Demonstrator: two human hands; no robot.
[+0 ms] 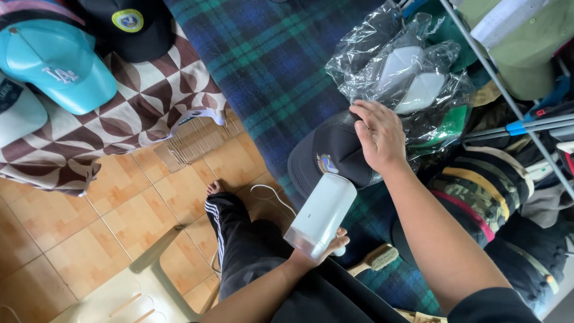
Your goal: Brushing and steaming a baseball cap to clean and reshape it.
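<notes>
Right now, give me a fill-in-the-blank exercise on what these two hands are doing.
1. The right hand rests on a black ____ with a round badge.
2. The left hand holds a white handheld steamer, its head against the cap's ____.
3. Behind the black cap lie more caps wrapped in clear ____.
4. The turquoise cap lies on a brown and white ____ cloth.

Missing words: cap; brim; plastic; patterned
</notes>
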